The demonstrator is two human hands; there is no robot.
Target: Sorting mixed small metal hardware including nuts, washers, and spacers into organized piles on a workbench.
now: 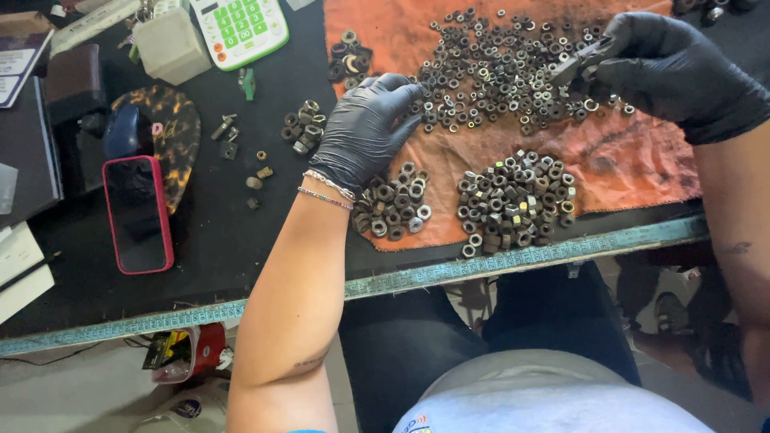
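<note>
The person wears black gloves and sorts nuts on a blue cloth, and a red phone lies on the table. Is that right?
Not quite. The cloth is orange, not blue, as the head view shows. The rest holds: both hands, left and right, wear black gloves over the nuts, and a red phone lies on the table.

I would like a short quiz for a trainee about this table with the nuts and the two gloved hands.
1. True or false: both hands wear black gloves.
2. What lies under the big spread of nuts? A) orange cloth B) metal tray C) newspaper
3. Which hand holds a small dark tool?

Key:
1. True: left hand, right hand.
2. A, the orange cloth under the nuts.
3. The right hand, holding the tool.
</note>
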